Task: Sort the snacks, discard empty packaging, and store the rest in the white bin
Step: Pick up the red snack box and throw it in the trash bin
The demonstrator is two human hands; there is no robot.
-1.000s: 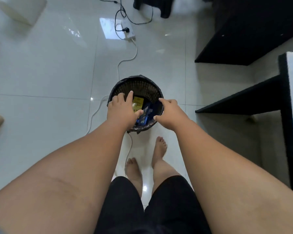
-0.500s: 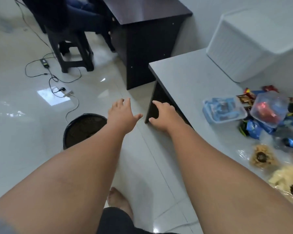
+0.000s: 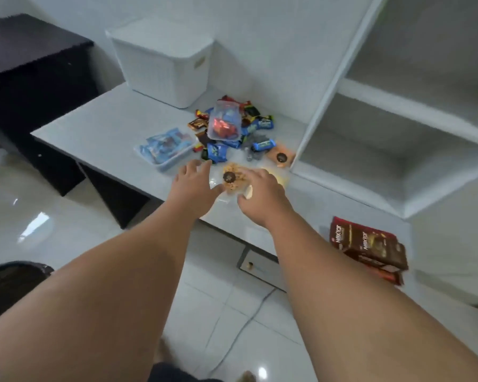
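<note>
In the head view, both bare arms reach from the bottom of the frame toward the white bench [image 3: 94, 125] at the centre. The left hand [image 3: 195, 186] hovers over the near edge of the bench, its grip spread apart with straight fingers and holding nothing; the thumb lies just beside a wrapped cookie [image 3: 232, 176]. The right hand [image 3: 262, 197] is to the right of that cookie, back toward the camera, over a pale packet [image 3: 249, 192]; whether its grip closes on the packet cannot be told. Above the hands lies the pile of snacks [image 3: 257, 126], with a clear tub [image 3: 224, 125] of red wrappers on top, a clear tray [image 3: 163, 150] of blue packets to its left and a second cookie [image 3: 280, 158] to its right. The white bin [image 3: 163, 64] stands lidded at the upper middle, at the back of the bench. Brown boxes [image 3: 367, 246] lie at the right, and a black basket [image 3: 9, 279] sits on the floor at the lower left.
</note>
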